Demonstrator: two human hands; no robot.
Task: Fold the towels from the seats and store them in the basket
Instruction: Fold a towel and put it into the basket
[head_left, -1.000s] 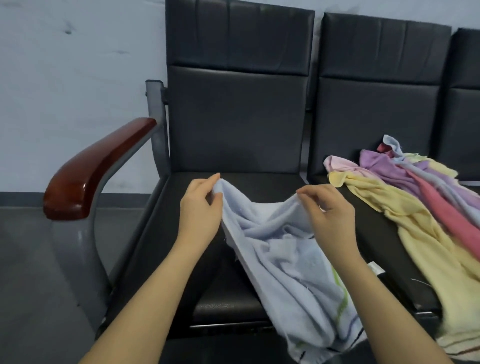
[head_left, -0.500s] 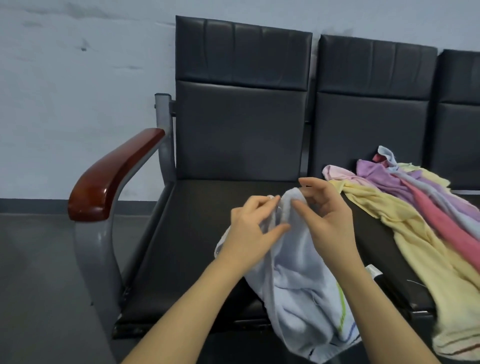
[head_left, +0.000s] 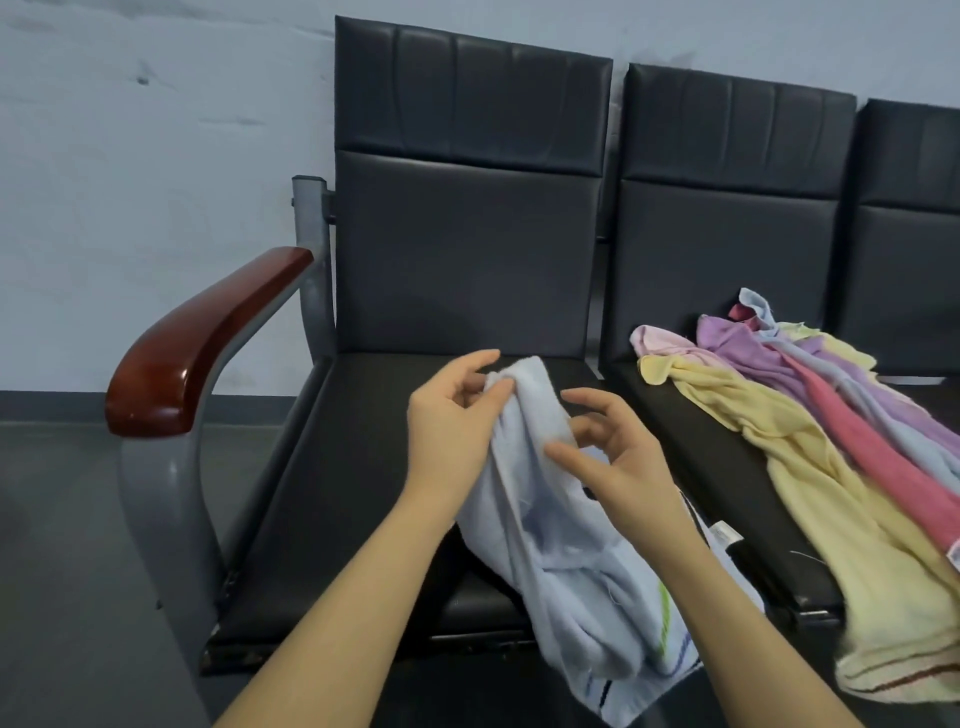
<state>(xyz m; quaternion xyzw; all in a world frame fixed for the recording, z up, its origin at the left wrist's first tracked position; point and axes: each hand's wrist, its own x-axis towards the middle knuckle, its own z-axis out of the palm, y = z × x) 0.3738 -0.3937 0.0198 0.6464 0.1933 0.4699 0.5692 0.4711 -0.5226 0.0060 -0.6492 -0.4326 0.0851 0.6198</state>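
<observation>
A light blue towel (head_left: 561, 545) with striped ends hangs over the front of the left seat (head_left: 337, 467). My left hand (head_left: 452, 421) pinches its bunched top edges together above the seat. My right hand (head_left: 608, 452) hovers just to the right of the towel's top, fingers apart, its fingertips close to the cloth with nothing in its grasp. A heap of towels lies on the middle seat: a yellow towel (head_left: 810, 509), a pink towel (head_left: 878, 457), a purple towel (head_left: 737, 343) and a pale blue one. No basket is in view.
A row of black padded seats stands against a pale wall. A red-brown wooden armrest (head_left: 202, 343) on a grey metal frame rises at the left. Grey floor lies left of the seats. A third seat (head_left: 909, 260) shows at the right edge.
My hands brought the towel's two top corners together. The left hand now holds both, and the right hand has let go and opened beside the towel.
</observation>
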